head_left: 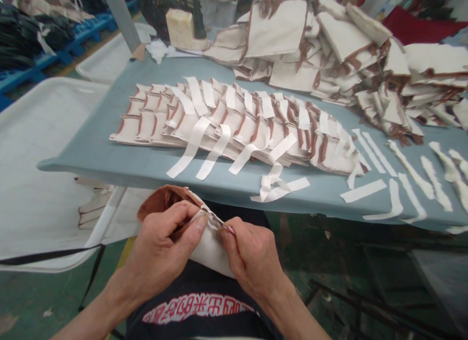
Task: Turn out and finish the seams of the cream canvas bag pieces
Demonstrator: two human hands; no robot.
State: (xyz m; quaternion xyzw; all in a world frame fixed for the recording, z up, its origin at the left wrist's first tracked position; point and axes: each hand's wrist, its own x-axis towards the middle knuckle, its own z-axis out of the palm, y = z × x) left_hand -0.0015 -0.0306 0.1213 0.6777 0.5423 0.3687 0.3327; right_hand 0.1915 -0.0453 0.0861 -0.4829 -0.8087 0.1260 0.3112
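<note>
A curved, brown-lined cream fabric piece [210, 247] is held before the blue-covered table [87, 150], its rim pinched by the left hand [161, 245] and right hand [256, 255], apparently unfinished, while the rowed brown-edged cream pieces [148, 121] may be done.

The counter [87, 121] has a smooth blue-gray top with a rounded edge. A gray post [122, 18] stands up by its far left corner. Left of the counter is a big white tub [44, 116], and a second white tub [106, 57] sits behind that one. Farther back on the left, a blue pallet [75, 47] holds a dark heap [16, 43]. The floor [303, 237] is green and scuffed, with a yellow line [126, 252] near the big white tub. Dark metal bars [361, 306] are low down, to the right in front of the counter. Something red [420, 26] is behind its right side. The light is pale.
</note>
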